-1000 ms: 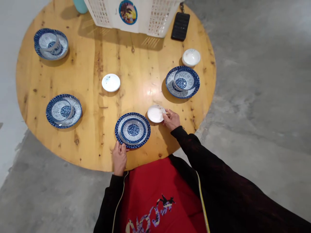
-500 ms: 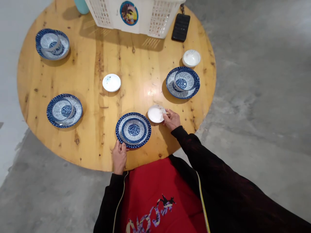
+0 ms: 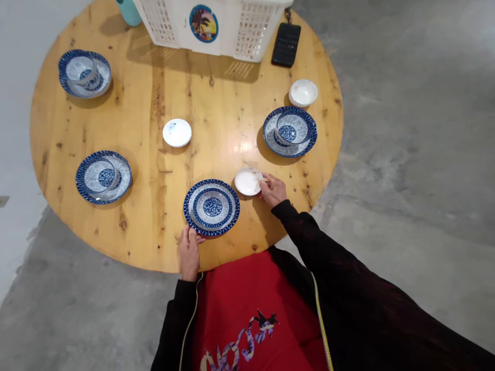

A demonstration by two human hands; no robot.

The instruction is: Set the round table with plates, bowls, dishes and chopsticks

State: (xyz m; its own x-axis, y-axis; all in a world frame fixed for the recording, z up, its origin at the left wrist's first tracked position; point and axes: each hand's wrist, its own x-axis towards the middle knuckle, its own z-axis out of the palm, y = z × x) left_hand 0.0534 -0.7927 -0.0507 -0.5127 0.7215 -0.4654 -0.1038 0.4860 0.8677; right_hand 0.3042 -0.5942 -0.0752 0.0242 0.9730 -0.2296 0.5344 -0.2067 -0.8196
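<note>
At the table's near edge lies a round blue-and-white plate (image 3: 187, 206) with a smaller blue-ringed dish (image 3: 212, 206) centred on it. My left hand (image 3: 189, 252) is at the plate's lower left rim, its fingers closed there. To the right of the plate, my right hand (image 3: 274, 189) pinches the right edge of a small white saucer (image 3: 247, 182) between thumb and fingers. Whether the saucer rests fully on the wood, I cannot tell. A second white saucer (image 3: 177, 132) sits farther back, near the middle of the table.
Blue-and-white plates with bowls stand at the right (image 3: 290, 131), left (image 3: 103, 176) and far left (image 3: 85, 73) of the round wooden table (image 3: 154, 226). A white bowl (image 3: 303, 93) is at right. Behind are a white basket (image 3: 228, 31), a black object (image 3: 286, 45) and a turquoise container (image 3: 129, 13).
My left hand has eased slightly down at the plate's rim, with a finger drawn off its top. My right hand keeps its pinch on the saucer. The view has shifted a little.
</note>
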